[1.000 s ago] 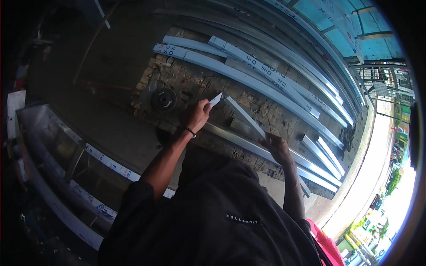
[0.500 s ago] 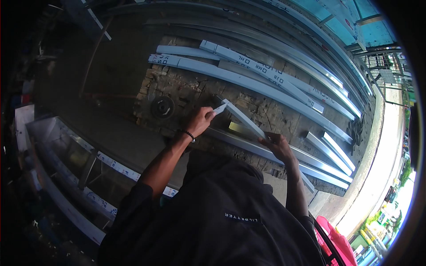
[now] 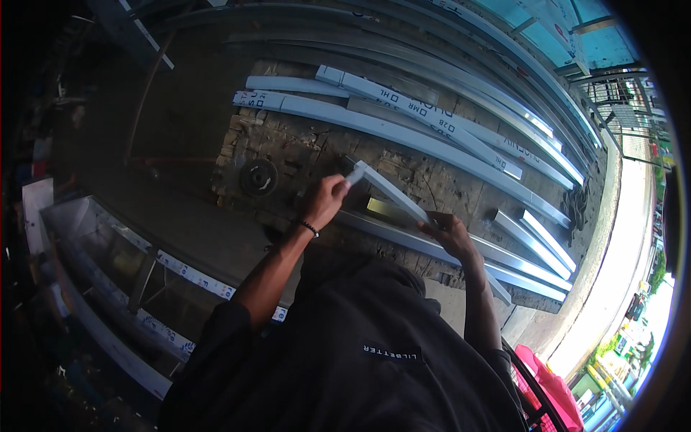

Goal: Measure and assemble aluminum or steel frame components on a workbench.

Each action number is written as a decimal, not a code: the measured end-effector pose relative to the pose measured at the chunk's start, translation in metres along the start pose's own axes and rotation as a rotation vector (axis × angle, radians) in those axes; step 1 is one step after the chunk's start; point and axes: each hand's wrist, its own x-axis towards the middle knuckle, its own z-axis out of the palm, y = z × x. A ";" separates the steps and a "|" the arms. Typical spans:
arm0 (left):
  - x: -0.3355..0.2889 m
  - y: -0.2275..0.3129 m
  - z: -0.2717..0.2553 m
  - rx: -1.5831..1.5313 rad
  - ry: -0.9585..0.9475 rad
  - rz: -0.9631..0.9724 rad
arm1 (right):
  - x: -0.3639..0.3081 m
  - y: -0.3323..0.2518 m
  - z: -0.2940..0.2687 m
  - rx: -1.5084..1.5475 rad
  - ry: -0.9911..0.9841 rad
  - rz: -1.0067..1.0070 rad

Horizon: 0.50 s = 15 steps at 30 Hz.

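My right hand (image 3: 448,234) is closed around a slim metal tube (image 3: 392,193), which slants over the work table from upper left down past my right forearm. My left hand (image 3: 324,198) pinches a thin whitish strip, like protective film (image 3: 355,175), at the tube's far left end. The strip still joins the tube there; its edge is blurred. Under the tube lie longer shiny metal tubes (image 3: 410,241) and a short piece with a yellowish gleam (image 3: 385,209).
Film-wrapped metal tubes (image 3: 417,147) lie across the rough wooden table (image 3: 306,140). A dark round disc (image 3: 258,176) sits at its left. Two short shiny pieces (image 3: 533,245) rest at the right. A metal frame (image 3: 144,266) stands lower left, a pink item (image 3: 547,385) lower right.
The whitish strip in my left fingers has changed its shape and looks more bunched up. My right hand keeps its hold on the tube; the view has shifted slightly.
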 end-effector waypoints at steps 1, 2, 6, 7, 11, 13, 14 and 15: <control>0.003 0.002 -0.004 -0.077 0.131 -0.018 | 0.000 -0.001 -0.001 0.001 0.003 0.002; 0.006 0.002 -0.007 -0.155 0.263 -0.036 | 0.002 -0.003 -0.004 -0.004 -0.012 0.016; 0.008 -0.023 -0.007 -0.058 0.128 0.004 | 0.007 0.012 0.001 0.005 -0.011 -0.034; 0.009 -0.026 -0.005 -0.058 0.130 0.004 | 0.008 0.011 0.001 0.004 -0.012 -0.035; 0.006 -0.027 -0.001 0.011 0.105 0.022 | 0.005 0.006 0.002 0.016 -0.015 -0.033; 0.008 -0.021 -0.002 0.018 0.081 0.044 | 0.005 0.006 0.000 0.033 -0.008 -0.037; 0.008 -0.017 -0.001 -0.010 0.115 0.057 | 0.005 0.009 -0.002 0.022 -0.013 -0.044; 0.008 -0.016 -0.003 -0.033 0.151 0.067 | 0.004 0.006 -0.002 0.013 -0.021 -0.054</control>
